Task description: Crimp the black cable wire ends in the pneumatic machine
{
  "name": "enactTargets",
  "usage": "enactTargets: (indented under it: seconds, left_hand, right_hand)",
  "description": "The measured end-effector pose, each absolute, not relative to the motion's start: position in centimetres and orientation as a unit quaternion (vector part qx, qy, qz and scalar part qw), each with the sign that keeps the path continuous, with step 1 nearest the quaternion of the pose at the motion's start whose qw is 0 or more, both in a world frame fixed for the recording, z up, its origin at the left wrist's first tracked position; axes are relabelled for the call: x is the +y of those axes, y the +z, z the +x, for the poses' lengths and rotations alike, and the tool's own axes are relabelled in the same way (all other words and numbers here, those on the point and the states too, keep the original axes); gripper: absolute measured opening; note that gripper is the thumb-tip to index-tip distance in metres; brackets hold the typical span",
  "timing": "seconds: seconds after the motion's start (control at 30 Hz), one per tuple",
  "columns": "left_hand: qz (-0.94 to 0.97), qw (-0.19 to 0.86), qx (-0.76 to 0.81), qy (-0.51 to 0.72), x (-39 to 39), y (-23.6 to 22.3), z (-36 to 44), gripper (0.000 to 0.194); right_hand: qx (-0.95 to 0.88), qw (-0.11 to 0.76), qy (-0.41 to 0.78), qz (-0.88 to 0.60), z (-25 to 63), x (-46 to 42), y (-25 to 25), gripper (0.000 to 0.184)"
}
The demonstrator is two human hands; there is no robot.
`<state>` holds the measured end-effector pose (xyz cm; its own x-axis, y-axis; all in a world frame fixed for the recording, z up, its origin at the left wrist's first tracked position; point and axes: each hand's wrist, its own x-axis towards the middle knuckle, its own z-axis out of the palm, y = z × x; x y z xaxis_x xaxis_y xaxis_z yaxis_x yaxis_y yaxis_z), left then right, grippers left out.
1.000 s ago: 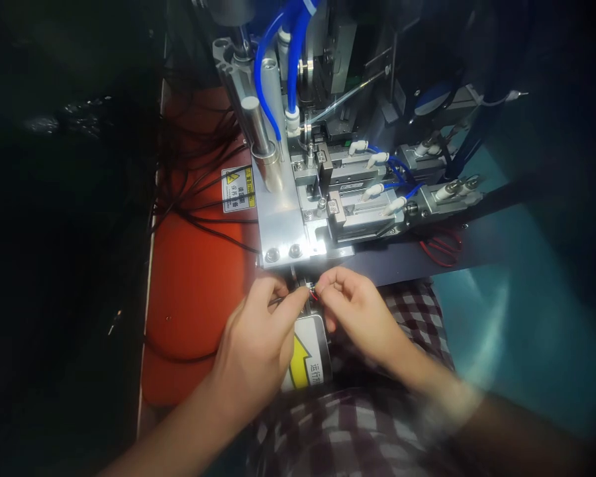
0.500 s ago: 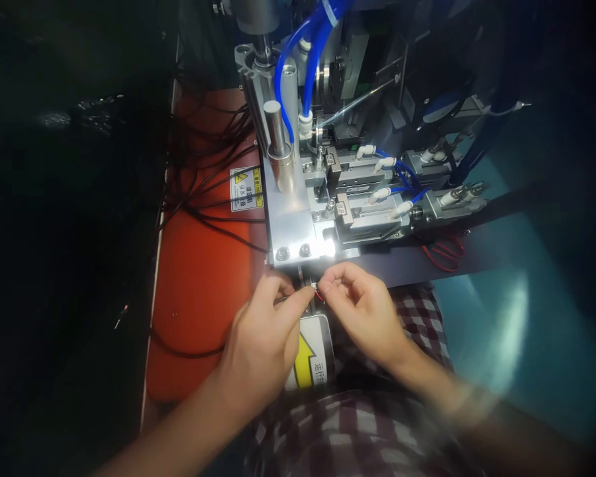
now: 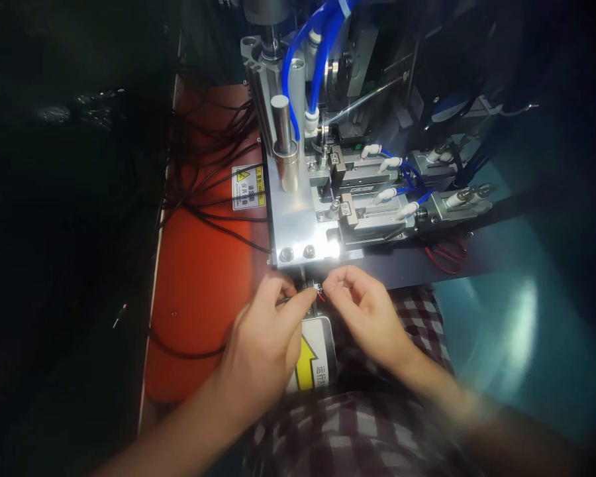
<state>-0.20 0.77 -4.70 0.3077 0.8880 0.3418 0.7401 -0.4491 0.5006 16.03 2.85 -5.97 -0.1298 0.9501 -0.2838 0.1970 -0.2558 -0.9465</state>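
My left hand (image 3: 265,338) and my right hand (image 3: 365,311) meet fingertip to fingertip just below the front edge of a metal machine plate (image 3: 293,228). Both hands pinch a tiny connector with thin red and black wires (image 3: 319,289) between thumb and forefinger. The part is too small to make out in detail. Beneath my hands sits a label with a yellow arrow (image 3: 312,363).
The machine carries a steel cylinder (image 3: 283,142), blue air hoses (image 3: 298,66) and pneumatic slides (image 3: 377,199). Black cables (image 3: 203,199) trail over an orange surface (image 3: 198,298) on the left, beside a yellow warning sticker (image 3: 248,187). Red wires (image 3: 444,255) lie at right. A checked garment (image 3: 357,424) covers my lap.
The view has drifted so the machine sits slightly further right and lower in the picture. My hands stay pinched together on the small wired part in the same spot.
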Motion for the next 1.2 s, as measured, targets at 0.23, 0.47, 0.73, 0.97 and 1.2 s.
enactTargets:
  seconds: [0.23,0.47,0.73,0.97,1.2]
  left_hand:
    - [0.799,0.123,0.509,0.294,0.7,-4.8,-0.2,0.031]
    - [0.798,0.126,0.513,0.292,0.8,-4.7,-0.2,0.029]
    - [0.796,0.131,0.508,0.304,0.7,-4.9,-0.2,0.03]
    - [0.797,0.125,0.509,0.302,0.7,-4.8,-0.2,0.029]
    - [0.798,0.131,0.506,0.299,0.8,-4.8,-0.2,0.028]
  right_hand:
    - [-0.513,0.343,0.551,-0.563,15.9,2.9,-5.7,0.014]
    - [-0.498,0.345,0.562,-0.563,15.8,2.9,-5.5,0.014]
    - [-0.495,0.347,0.56,-0.567,15.8,2.9,-5.6,0.013]
    - [-0.425,0.32,0.599,-0.598,15.5,3.5,-5.0,0.015]
    - [-0.318,0.335,0.692,-0.555,16.4,3.4,-5.5,0.022]
